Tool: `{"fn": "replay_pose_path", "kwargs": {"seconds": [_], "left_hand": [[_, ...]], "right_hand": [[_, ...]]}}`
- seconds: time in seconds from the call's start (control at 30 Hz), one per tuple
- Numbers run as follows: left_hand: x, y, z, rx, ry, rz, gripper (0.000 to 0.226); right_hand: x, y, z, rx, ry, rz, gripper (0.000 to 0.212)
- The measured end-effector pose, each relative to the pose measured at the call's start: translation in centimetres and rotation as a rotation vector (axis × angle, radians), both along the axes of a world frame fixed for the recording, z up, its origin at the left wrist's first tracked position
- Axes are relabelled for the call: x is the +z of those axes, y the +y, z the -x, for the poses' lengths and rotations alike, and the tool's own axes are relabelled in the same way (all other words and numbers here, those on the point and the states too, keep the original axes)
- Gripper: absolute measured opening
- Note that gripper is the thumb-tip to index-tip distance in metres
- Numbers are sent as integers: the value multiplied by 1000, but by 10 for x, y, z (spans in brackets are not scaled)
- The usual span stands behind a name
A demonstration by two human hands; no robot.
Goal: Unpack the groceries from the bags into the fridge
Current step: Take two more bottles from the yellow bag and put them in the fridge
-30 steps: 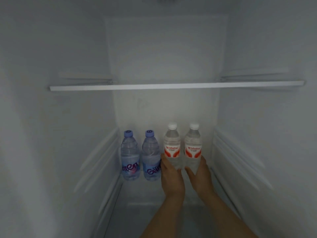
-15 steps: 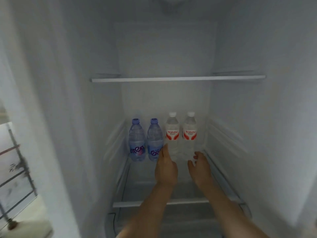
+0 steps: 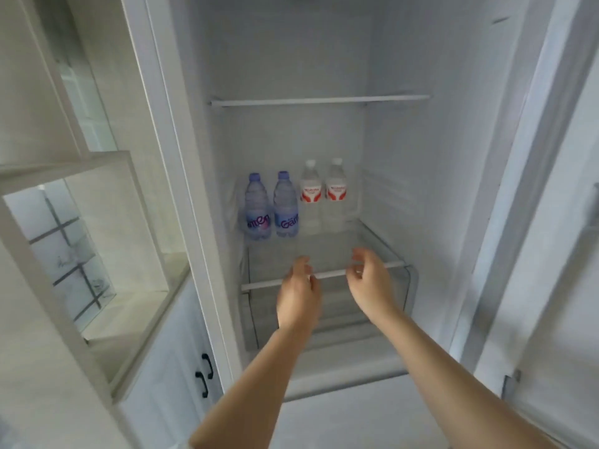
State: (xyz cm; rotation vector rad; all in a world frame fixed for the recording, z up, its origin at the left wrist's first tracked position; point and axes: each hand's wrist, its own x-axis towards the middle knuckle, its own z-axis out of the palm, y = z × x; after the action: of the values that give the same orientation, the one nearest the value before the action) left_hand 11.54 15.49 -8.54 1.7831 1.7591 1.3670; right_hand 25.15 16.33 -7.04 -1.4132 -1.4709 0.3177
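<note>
White cabinetry with a glazed door [image 3: 58,241] is standing to the left of the open fridge [image 3: 421,157], and black handles [image 3: 204,374] are showing on the cupboard below it. Inside the fridge, four water bottles are standing upright in one row at the back of the lower glass shelf [image 3: 324,274]. Two blue-tinted bottles with blue caps [image 3: 256,207] [image 3: 286,205] are occupying the left end, close against the side wall. Two clear bottles with red-and-white labels [image 3: 310,196] [image 3: 335,193] are sitting just beside them on the right. Judged from the layout, like is being kept with like and the row is being set deep, leaving the front of the shelf free for further goods. A second shelf [image 3: 321,100] is sitting above, with nothing visible on it.

Both hands are hanging over the front edge of the lower shelf, well apart from the bottles. Left hand [image 3: 299,293] is holding nothing, fingers loosely curled. Right hand [image 3: 369,280] is likewise holding nothing, fingers relaxed and bent downward. A clear crisper drawer [image 3: 406,296] is lying beneath the shelf. No grocery bags are appearing in view, so what is left to unpack cannot be told. In my judgement, the bottle step is complete and the next call is a return to the bags.
</note>
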Motion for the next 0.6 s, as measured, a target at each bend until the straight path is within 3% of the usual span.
{"fn": "replay_pose_path", "kwargs": {"seconds": [0.37,0.6], "left_hand": [[-38,-120,-29,-260,37,-71,23],[-69,-206,-91,-475,105,-54,22]], "right_hand": [[-54,-160,-38,8,60,11,33],[-98,-277,-109,-134,84,55,30]]}}
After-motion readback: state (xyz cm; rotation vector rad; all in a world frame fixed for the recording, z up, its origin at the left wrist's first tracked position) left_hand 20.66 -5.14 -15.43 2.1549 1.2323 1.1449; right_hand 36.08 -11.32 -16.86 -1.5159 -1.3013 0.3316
